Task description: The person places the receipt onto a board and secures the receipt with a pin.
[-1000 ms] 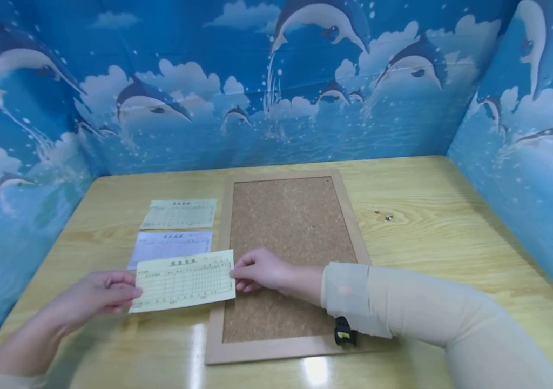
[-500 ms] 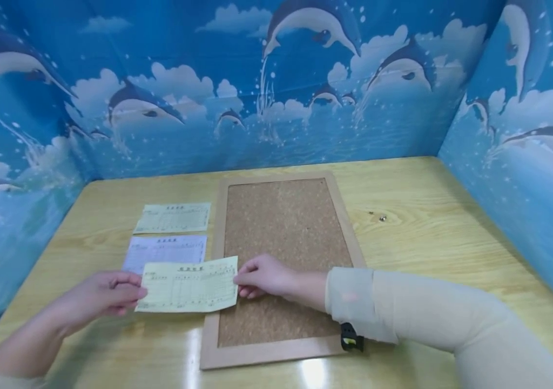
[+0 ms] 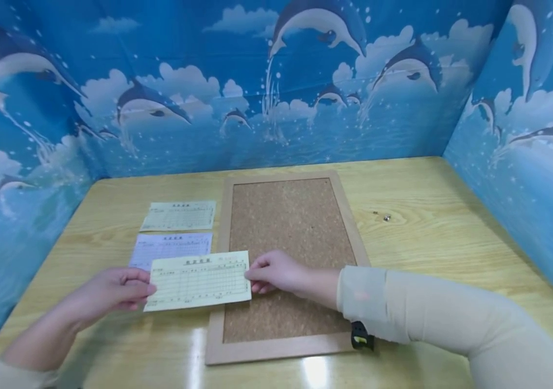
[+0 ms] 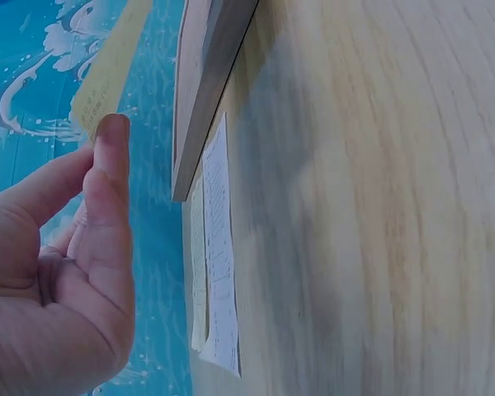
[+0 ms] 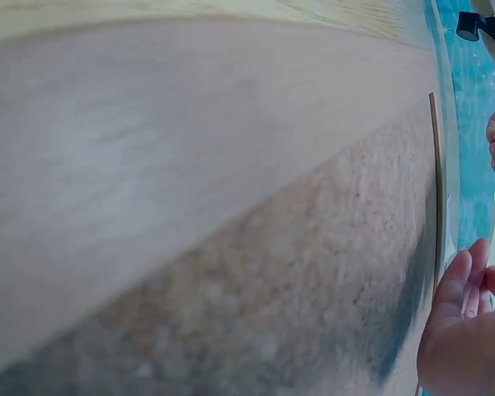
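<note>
A pale yellow printed form slip (image 3: 201, 281) is held up between both hands, above the table and over the left edge of the framed cork board (image 3: 291, 227). My left hand (image 3: 116, 292) pinches its left edge; in the left wrist view the left hand (image 4: 74, 256) has thumb and finger on the slip's end (image 4: 111, 70). My right hand (image 3: 278, 274) pinches the right edge, above the cork. Behind the held slip a lilac form slip (image 3: 172, 245) lies on the table, partly covered by it. Beyond that lies a pale green form slip (image 3: 179, 215).
Small metal pieces (image 3: 386, 218) lie on the wooden table (image 3: 417, 216) to the right of the board. A blue dolphin-print curtain (image 3: 199, 135) encloses the back and sides. A black wrist device (image 3: 361, 336) hangs under the right sleeve.
Both hands have carried the yellow slip a little to the right, further over the board's left edge. The head view has shifted slightly. The slips on the table stay put.
</note>
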The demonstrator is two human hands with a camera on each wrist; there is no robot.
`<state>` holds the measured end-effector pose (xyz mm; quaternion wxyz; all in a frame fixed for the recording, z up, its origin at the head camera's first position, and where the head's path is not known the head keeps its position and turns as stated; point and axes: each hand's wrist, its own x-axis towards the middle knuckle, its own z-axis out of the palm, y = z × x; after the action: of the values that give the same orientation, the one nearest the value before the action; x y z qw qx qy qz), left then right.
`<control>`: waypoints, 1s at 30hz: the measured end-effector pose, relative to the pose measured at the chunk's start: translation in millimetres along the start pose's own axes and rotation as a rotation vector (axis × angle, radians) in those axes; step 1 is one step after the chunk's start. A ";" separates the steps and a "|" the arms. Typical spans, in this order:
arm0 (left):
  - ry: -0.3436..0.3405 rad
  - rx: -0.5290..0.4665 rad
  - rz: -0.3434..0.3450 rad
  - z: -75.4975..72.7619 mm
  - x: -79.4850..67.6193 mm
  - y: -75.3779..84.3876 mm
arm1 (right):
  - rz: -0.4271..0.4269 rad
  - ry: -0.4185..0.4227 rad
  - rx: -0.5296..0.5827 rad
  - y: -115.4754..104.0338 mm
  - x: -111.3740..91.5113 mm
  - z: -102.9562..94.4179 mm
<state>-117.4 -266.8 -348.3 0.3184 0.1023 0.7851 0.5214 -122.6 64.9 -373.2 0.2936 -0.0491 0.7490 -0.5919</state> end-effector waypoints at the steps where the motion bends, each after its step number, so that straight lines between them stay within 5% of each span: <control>1: -0.005 -0.004 0.002 1.0 0.8 0.2 | 0.002 0.000 0.001 0.7 0.1 -1.0; 30: 0.039 -0.030 0.011 34.0 33.3 22.8 | 0.029 0.041 -0.037 8.7 -22.2 -44.1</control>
<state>-126.5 -214.8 -349.9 0.3018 0.0916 0.7826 0.5367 -123.9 114.6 -367.1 0.2858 -0.0314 0.7663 -0.5745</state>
